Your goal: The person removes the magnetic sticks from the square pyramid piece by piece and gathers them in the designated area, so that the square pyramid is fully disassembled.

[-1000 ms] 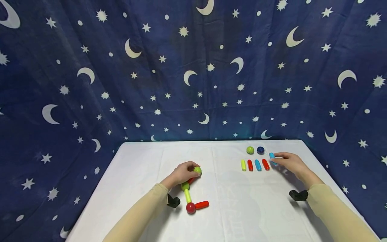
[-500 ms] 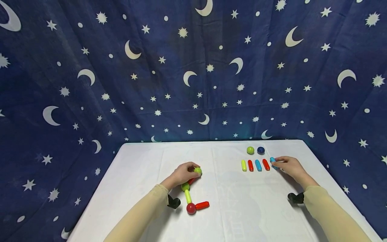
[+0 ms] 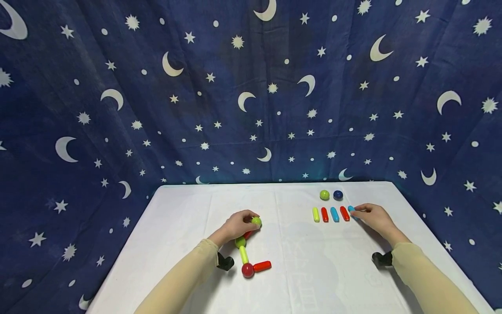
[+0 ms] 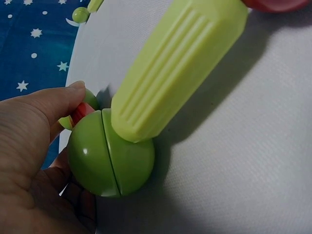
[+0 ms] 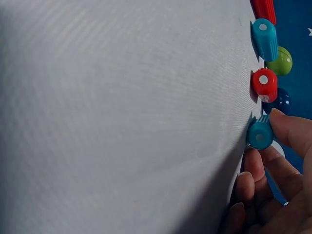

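Observation:
My left hand (image 3: 236,225) pinches a green ball (image 3: 256,221) at the far end of a joined chain on the table. From that ball the chain runs through a mostly covered red stick (image 3: 248,235), a second green ball (image 4: 111,153), a yellow-green stick (image 4: 180,68) and a red ball (image 3: 248,270). Another red stick (image 3: 262,266) points right from the red ball. At the right, my right hand (image 3: 375,218) holds a light blue stick (image 5: 260,134) between thumb and fingers, at the end of a row of sticks. Part of that stick is hidden behind the fingers.
The row beside my right hand has a yellow-green stick (image 3: 316,214), a red stick (image 3: 324,214), a blue stick (image 3: 334,214) and another red stick (image 3: 344,213). Behind them sit a green ball (image 3: 324,195) and a dark blue ball (image 3: 338,195). A starry curtain (image 3: 219,109) hangs behind the table.
My right hand has brought the light blue stick slightly nearer and left, down beside the row's red stick. My left hand and the chain have stayed in place.

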A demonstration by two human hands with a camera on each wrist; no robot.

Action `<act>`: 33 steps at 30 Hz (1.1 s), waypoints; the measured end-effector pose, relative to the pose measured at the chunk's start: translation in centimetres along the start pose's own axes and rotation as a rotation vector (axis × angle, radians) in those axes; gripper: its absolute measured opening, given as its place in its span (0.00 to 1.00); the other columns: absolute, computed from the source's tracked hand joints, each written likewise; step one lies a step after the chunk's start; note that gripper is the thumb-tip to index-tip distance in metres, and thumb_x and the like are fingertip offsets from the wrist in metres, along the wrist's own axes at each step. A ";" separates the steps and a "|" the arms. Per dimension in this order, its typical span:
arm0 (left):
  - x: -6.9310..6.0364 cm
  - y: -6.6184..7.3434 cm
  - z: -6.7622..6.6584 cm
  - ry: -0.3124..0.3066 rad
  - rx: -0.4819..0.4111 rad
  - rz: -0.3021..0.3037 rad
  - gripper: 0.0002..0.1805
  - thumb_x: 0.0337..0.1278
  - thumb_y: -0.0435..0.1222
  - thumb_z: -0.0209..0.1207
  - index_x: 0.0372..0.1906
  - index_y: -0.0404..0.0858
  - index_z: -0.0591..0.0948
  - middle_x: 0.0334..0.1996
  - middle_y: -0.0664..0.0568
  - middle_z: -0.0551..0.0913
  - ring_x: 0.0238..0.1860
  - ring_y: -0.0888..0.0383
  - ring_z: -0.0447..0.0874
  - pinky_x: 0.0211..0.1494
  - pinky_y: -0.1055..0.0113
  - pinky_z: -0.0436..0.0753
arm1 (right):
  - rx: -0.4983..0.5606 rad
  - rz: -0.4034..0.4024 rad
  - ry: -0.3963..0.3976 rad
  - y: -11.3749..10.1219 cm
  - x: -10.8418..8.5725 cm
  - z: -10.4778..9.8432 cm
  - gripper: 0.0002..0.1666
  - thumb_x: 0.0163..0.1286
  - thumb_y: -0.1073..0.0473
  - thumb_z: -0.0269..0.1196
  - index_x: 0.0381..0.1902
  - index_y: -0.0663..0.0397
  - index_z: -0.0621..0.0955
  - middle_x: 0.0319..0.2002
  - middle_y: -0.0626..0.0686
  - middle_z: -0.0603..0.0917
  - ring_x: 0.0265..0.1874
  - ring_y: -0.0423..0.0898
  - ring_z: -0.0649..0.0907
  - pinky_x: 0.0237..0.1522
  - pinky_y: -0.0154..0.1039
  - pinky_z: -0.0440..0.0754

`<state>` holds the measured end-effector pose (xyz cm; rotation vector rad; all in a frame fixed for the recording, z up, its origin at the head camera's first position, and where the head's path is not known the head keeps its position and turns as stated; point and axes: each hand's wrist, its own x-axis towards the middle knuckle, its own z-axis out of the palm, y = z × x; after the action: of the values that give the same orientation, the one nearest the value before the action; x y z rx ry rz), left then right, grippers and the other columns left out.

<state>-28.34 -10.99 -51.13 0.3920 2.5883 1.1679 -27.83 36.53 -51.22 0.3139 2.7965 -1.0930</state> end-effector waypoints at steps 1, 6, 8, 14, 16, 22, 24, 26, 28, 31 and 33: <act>0.0 0.0 0.0 0.000 -0.001 -0.001 0.18 0.63 0.45 0.68 0.57 0.49 0.84 0.46 0.56 0.81 0.47 0.55 0.76 0.57 0.54 0.76 | 0.001 -0.003 0.003 0.0 0.0 0.0 0.36 0.74 0.43 0.62 0.61 0.71 0.76 0.60 0.74 0.74 0.58 0.69 0.73 0.59 0.66 0.71; 0.0 0.0 0.1 0.000 -0.006 -0.007 0.18 0.64 0.45 0.68 0.57 0.49 0.84 0.45 0.55 0.81 0.47 0.55 0.75 0.57 0.55 0.76 | 0.005 -0.021 0.014 0.2 -0.2 0.1 0.36 0.75 0.42 0.61 0.61 0.72 0.76 0.59 0.74 0.74 0.57 0.69 0.74 0.58 0.65 0.72; 0.0 0.0 0.1 0.000 -0.007 -0.007 0.18 0.63 0.45 0.68 0.57 0.48 0.84 0.45 0.55 0.81 0.47 0.55 0.75 0.56 0.55 0.76 | 0.007 -0.023 0.017 0.3 -0.2 0.2 0.36 0.75 0.42 0.61 0.61 0.71 0.76 0.59 0.74 0.74 0.57 0.69 0.74 0.57 0.65 0.73; -0.1 0.0 0.0 -0.002 -0.014 -0.011 0.18 0.64 0.45 0.68 0.57 0.48 0.83 0.45 0.55 0.80 0.47 0.54 0.75 0.56 0.56 0.77 | 0.017 -0.015 0.028 0.5 0.0 0.4 0.35 0.75 0.42 0.60 0.61 0.71 0.76 0.61 0.74 0.74 0.59 0.71 0.73 0.59 0.66 0.71; -0.1 0.0 0.0 -0.003 -0.016 -0.014 0.18 0.64 0.45 0.68 0.57 0.49 0.83 0.46 0.55 0.80 0.47 0.54 0.75 0.56 0.56 0.77 | 0.017 -0.008 0.027 0.4 -0.1 0.4 0.35 0.75 0.43 0.60 0.61 0.70 0.76 0.62 0.74 0.73 0.61 0.71 0.71 0.61 0.66 0.70; -0.2 0.1 0.1 -0.005 -0.014 -0.001 0.18 0.64 0.44 0.68 0.57 0.47 0.83 0.46 0.54 0.80 0.46 0.55 0.75 0.55 0.57 0.77 | 0.009 -0.001 0.035 0.3 -0.3 0.4 0.34 0.76 0.44 0.59 0.62 0.70 0.76 0.62 0.74 0.73 0.62 0.72 0.70 0.61 0.67 0.70; -0.2 0.1 0.1 -0.003 -0.013 0.001 0.18 0.64 0.44 0.68 0.57 0.47 0.83 0.46 0.54 0.80 0.46 0.55 0.75 0.55 0.57 0.77 | 0.007 -0.010 0.042 0.2 -0.4 0.5 0.34 0.76 0.44 0.58 0.62 0.70 0.76 0.62 0.75 0.73 0.62 0.72 0.71 0.61 0.67 0.70; -0.2 0.1 0.1 -0.004 -0.014 0.004 0.18 0.64 0.44 0.68 0.57 0.47 0.83 0.46 0.54 0.80 0.47 0.55 0.75 0.55 0.56 0.78 | 0.009 -0.017 0.047 0.2 -0.5 0.5 0.34 0.76 0.44 0.58 0.62 0.70 0.76 0.63 0.75 0.73 0.63 0.73 0.71 0.61 0.67 0.70; -0.2 0.1 0.0 -0.004 -0.017 0.001 0.18 0.64 0.44 0.68 0.57 0.47 0.83 0.47 0.54 0.80 0.47 0.54 0.75 0.55 0.56 0.77 | 0.011 -0.022 0.049 0.2 -0.5 0.5 0.34 0.76 0.44 0.58 0.62 0.70 0.76 0.63 0.75 0.73 0.63 0.73 0.70 0.61 0.67 0.69; -0.2 0.1 0.0 -0.007 -0.021 -0.007 0.19 0.64 0.44 0.68 0.58 0.47 0.83 0.47 0.54 0.80 0.48 0.54 0.75 0.57 0.55 0.77 | 0.031 -0.018 0.052 0.3 -0.5 0.5 0.36 0.77 0.42 0.57 0.62 0.72 0.76 0.62 0.74 0.74 0.61 0.71 0.72 0.60 0.65 0.71; -0.3 0.1 0.0 -0.007 -0.022 -0.011 0.19 0.65 0.44 0.68 0.58 0.48 0.83 0.48 0.53 0.81 0.48 0.54 0.75 0.57 0.54 0.77 | 0.046 -0.014 0.070 0.4 -0.6 0.5 0.37 0.77 0.41 0.55 0.62 0.72 0.76 0.60 0.73 0.75 0.58 0.68 0.74 0.56 0.61 0.75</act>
<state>-28.09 -11.03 -51.05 0.3762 2.5663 1.1875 -27.18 36.39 -51.72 0.3445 2.8411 -1.1734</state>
